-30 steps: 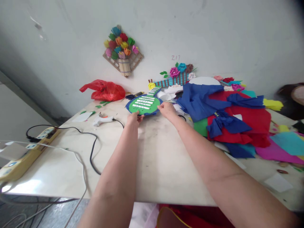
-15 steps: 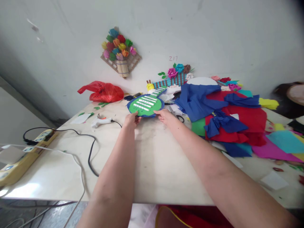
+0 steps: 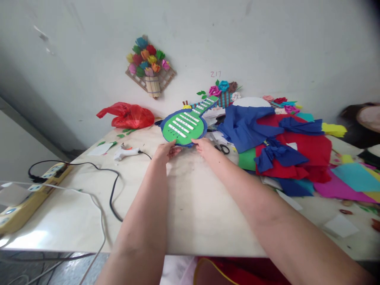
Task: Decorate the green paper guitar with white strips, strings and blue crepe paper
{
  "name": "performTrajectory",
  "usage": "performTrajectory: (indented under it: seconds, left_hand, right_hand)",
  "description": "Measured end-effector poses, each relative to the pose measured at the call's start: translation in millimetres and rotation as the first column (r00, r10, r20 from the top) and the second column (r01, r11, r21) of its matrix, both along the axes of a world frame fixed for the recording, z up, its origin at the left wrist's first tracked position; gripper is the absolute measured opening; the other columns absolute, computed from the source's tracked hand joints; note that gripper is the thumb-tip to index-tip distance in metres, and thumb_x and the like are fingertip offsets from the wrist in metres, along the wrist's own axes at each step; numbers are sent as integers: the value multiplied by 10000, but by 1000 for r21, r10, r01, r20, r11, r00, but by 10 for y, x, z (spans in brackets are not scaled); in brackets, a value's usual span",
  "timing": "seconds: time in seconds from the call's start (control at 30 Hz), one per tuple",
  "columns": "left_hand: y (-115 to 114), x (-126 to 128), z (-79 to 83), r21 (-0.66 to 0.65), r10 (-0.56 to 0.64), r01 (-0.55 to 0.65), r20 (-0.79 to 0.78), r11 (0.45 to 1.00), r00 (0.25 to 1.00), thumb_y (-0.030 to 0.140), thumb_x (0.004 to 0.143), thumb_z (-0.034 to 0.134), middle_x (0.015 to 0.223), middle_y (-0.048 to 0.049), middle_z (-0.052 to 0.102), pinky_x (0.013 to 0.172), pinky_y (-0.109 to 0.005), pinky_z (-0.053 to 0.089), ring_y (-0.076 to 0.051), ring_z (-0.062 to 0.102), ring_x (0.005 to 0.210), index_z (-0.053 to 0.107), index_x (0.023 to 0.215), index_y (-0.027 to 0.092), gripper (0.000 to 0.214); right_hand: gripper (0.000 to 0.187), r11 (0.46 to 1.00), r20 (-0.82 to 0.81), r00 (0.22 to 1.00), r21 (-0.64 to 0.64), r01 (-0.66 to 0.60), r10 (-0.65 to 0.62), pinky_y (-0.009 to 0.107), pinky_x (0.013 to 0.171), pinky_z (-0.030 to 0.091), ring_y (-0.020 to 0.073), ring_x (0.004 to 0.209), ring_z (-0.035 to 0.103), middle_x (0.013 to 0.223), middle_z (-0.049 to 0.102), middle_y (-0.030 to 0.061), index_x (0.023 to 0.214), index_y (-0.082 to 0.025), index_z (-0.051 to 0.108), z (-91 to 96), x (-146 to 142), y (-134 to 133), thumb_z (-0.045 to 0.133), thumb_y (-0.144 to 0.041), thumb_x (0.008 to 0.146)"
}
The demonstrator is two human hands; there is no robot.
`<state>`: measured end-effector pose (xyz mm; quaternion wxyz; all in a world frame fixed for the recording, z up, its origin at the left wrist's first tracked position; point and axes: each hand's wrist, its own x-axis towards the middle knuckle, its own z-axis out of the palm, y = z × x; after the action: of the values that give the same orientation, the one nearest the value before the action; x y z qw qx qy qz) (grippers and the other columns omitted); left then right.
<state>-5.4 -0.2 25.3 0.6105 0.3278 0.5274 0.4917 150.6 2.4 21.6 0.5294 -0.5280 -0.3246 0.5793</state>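
Observation:
Both of my hands grip a paper guitar (image 3: 196, 132) by its rounded lower edge. It has a green face, a blue rim and several white strips across it, and its neck points up and to the right, tilted toward me. My left hand (image 3: 169, 151) pinches the lower left edge, thumb on the front. On the lower right edge, my right hand (image 3: 203, 146) holds it the same way; the fingers behind are partly hidden. Black-handled scissors (image 3: 225, 149) lie just right of my right hand. A white glue gun (image 3: 126, 152) rests left of my left hand.
Blue and red crepe paper (image 3: 249, 126) is heaped on the right. A red plastic bag (image 3: 127, 114) sits at the back left. Cables run from a yellow power strip (image 3: 44, 192) at the left edge. Paper flowers in a bundle (image 3: 150, 63) hang on the wall.
The guitar has tipped up, so its face shows more and its neck reaches higher and further right. Both hands keep hold of its lower edge.

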Motion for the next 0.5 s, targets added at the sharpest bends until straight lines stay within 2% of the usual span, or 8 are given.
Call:
performTrajectory:
  seconds: [0.23, 0.5]
  left_hand:
    - [49, -7, -38, -33, -78, 80, 58, 996, 995, 172, 789, 550, 670, -144, 652, 427, -194, 491, -119, 577, 443, 525, 770, 93, 85]
    - [-8, 63, 29, -111, -87, 95, 78, 989, 993, 144, 790, 538, 654, -135, 647, 447, -191, 498, -130, 593, 469, 553, 829, 74, 81]
  right_hand:
    - [297, 1000, -16, 1000, -17, 10, -11, 169, 317, 139, 24, 335, 214, 412, 318, -101, 584, -194, 341, 10, -2, -2, 607, -136, 701]
    - [295, 999, 9, 1000, -40, 0, 0, 177, 319, 126, 17, 321, 212, 395, 345, -94, 573, -188, 354, 12, -8, 2, 608, -145, 718]
